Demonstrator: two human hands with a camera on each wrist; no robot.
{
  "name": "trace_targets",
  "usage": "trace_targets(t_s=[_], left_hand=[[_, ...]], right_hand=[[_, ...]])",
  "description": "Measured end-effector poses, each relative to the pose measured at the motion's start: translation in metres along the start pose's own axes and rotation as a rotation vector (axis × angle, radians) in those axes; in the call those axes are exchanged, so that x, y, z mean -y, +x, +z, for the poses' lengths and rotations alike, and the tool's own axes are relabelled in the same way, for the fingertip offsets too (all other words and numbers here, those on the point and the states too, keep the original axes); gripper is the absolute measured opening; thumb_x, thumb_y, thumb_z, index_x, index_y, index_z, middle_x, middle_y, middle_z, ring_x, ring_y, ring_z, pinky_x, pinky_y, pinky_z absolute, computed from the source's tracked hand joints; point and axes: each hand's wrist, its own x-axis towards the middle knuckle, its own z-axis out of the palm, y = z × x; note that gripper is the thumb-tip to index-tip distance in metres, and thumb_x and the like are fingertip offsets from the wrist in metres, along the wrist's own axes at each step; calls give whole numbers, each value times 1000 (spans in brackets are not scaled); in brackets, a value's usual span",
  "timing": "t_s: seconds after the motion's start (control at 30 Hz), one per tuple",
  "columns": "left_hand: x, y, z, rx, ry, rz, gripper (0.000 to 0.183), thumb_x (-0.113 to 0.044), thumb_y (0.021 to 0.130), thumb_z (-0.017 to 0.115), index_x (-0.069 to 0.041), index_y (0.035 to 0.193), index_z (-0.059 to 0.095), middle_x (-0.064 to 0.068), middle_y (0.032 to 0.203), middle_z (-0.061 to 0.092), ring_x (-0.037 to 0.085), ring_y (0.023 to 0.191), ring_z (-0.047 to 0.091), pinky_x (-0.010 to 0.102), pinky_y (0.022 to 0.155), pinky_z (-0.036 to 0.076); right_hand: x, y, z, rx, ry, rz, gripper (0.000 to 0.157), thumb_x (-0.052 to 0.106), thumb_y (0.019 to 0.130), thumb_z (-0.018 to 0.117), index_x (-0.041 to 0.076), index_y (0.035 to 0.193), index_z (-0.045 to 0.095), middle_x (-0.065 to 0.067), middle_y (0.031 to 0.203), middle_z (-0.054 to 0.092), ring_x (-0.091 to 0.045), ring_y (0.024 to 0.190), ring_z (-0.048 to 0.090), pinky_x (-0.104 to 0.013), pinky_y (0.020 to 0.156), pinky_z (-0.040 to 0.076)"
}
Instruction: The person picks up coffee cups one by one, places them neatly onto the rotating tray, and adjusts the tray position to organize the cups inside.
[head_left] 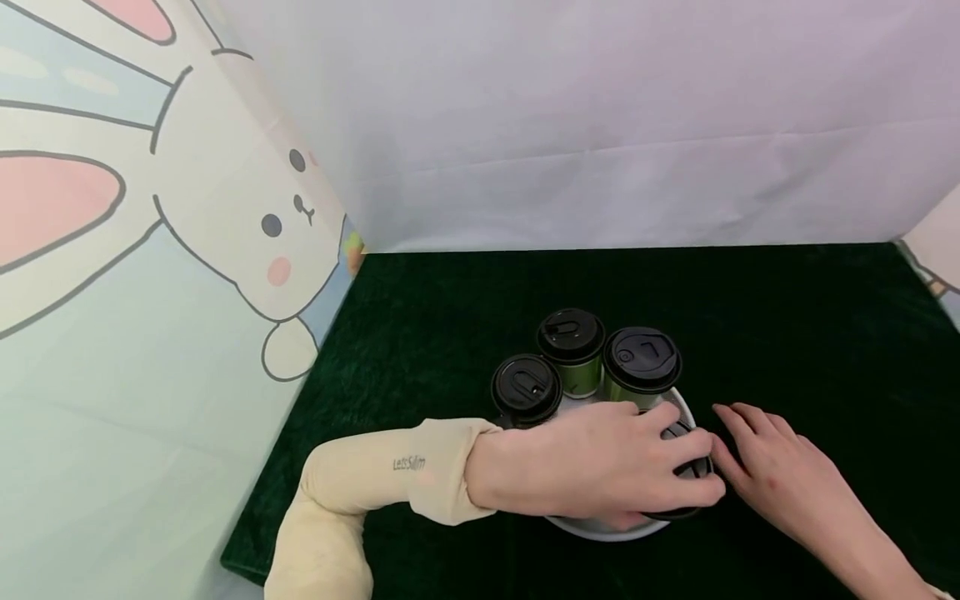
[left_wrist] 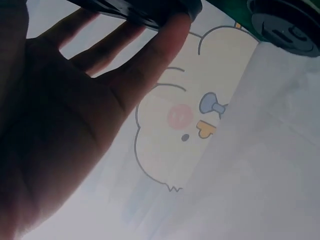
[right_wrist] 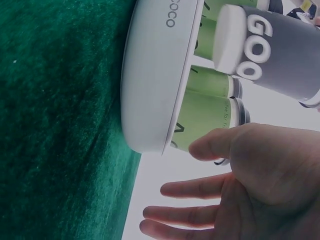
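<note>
In the head view my left hand (head_left: 592, 462) reaches across a white basin (head_left: 606, 533) and grips a paper cup by its black lid (head_left: 696, 468). The right wrist view shows this cup (right_wrist: 285, 52) as dark grey with white "GOO" lettering, its pale base above the basin's rim. Three green cups with black lids, one at the left (head_left: 527, 389), one at the back (head_left: 572, 336) and one at the right (head_left: 642, 360), stand in the basin. My right hand (head_left: 783, 471), fingers extended and holding nothing, is just right of the basin.
A dark green velvet cloth (head_left: 442, 333) covers the table. Behind it hangs a plain white cloth (head_left: 600, 125), and at the left a sheet with a printed rabbit (head_left: 225, 208) borders the table edge. My left arm's cream sleeve (head_left: 375, 475) spans the front left.
</note>
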Motion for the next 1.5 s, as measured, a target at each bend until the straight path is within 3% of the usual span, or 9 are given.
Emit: trace_targets(t_s=[0.13,0.53,0.9,1.5], left_hand=[[-3,7,9,30,-13,14,38,-36,107,39,-29,143,46,-2,143,50,15,115,56,19,82,52],[-6,13,26,122,0,-5,53,-54,100,52,-29,147,42,0,147,45,17,126,52,17,82,53],[-11,14,37,127,0,3,58,-58,98,55,-30,147,43,-2,145,47,15,119,56,18,89,51],[-15,17,43,110,30,-9,58,-58,100,49,-29,149,40,1,149,45,16,122,56,19,89,52]], right_hand=[[-1,0,0,-3,5,9,51,29,96,66,-5,134,56,-35,127,54,-52,110,56,-66,79,48],[2,1,1,19,25,9,52,31,98,65,-5,134,56,-35,126,55,-52,108,57,-65,80,48],[4,2,4,14,34,20,51,33,98,63,-4,134,57,-33,126,55,-51,110,56,-65,82,48],[3,1,3,1,29,10,51,32,97,66,-4,132,58,-33,125,56,-51,108,58,-65,80,49]])
